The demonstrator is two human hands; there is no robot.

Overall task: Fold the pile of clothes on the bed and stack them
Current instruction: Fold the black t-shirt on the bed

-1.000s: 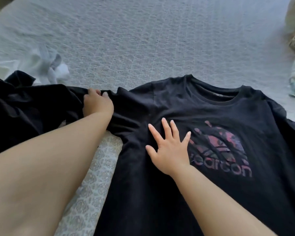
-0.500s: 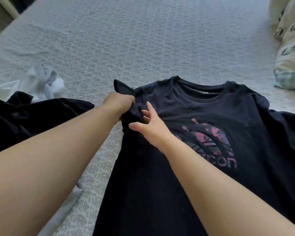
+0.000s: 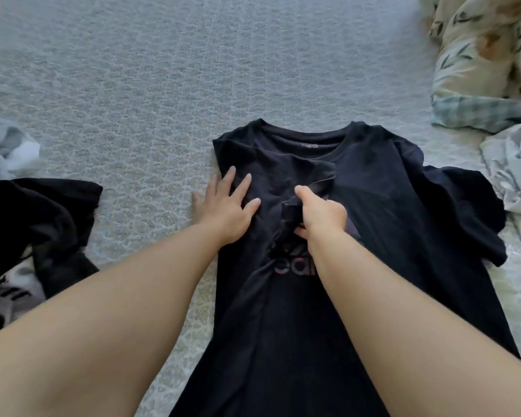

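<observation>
A black T-shirt (image 3: 388,206) with a pink printed logo lies face up on the bed, collar away from me. Its left sleeve is folded inward over the chest and hides most of the logo. My left hand (image 3: 226,206) presses flat on the folded left edge, fingers spread. My right hand (image 3: 319,213) grips the end of the folded sleeve at the middle of the chest. The right sleeve lies spread out to the right.
A heap of black clothes (image 3: 36,224) lies at the left, with a white garment (image 3: 9,149) beyond it. Floral pillows and bedding (image 3: 481,55) sit at the right. The grey patterned bedspread (image 3: 193,70) stretches beyond the shirt.
The left sleeve has been carried from the shirt's left side over onto the chest. My right hand now grips it; my left hand let go and lies flat on the fold.
</observation>
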